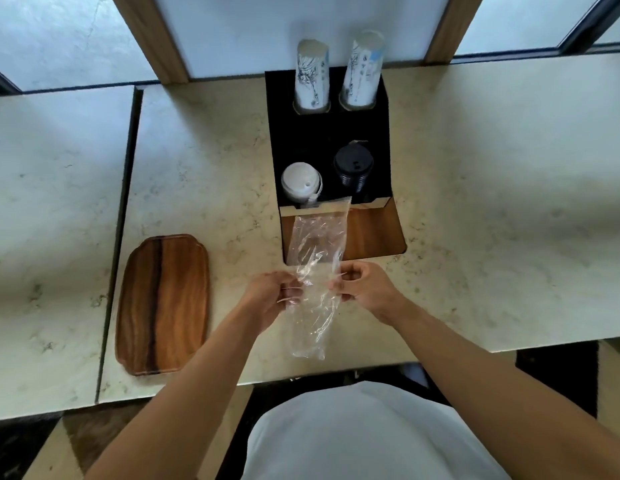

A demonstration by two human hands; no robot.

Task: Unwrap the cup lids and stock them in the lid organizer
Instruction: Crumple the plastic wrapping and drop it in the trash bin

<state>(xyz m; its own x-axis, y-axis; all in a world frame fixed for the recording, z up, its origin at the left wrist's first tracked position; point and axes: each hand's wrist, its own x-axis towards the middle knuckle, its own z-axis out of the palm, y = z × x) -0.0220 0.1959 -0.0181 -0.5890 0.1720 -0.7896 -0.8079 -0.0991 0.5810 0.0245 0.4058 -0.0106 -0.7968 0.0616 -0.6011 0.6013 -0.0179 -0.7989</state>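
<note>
Currently both hands hold an empty, crinkled clear plastic sleeve (315, 271) at frame centre, above the pale marbled desk (474, 202). Left hand (273, 299): fingers pinched together on the sleeve's left edge. Right hand (362, 289): fingers clamped on its right edge. The sleeve's far end reaches up over the front lip of the black lid organizer (301, 140), its near end hangs toward the desk edge.

Lids: a stack of white plastic cup lids (299, 181) sits in the organizer's front left slot, a stack of black plastic cup lids (353, 168) in the front right slot. Two columns of printed paper cups (312, 77) stand in the rear slots. An oblong wooden tray (163, 303) lies lower left, apart from everything.

Judgement: unwrapping and stocking look done; no wrapped lids in sight. Step in hand is dealing with the wrapper. Next move calls for crumpling or folding the sleeve and setting it aside, without snagging the white stack.
</note>
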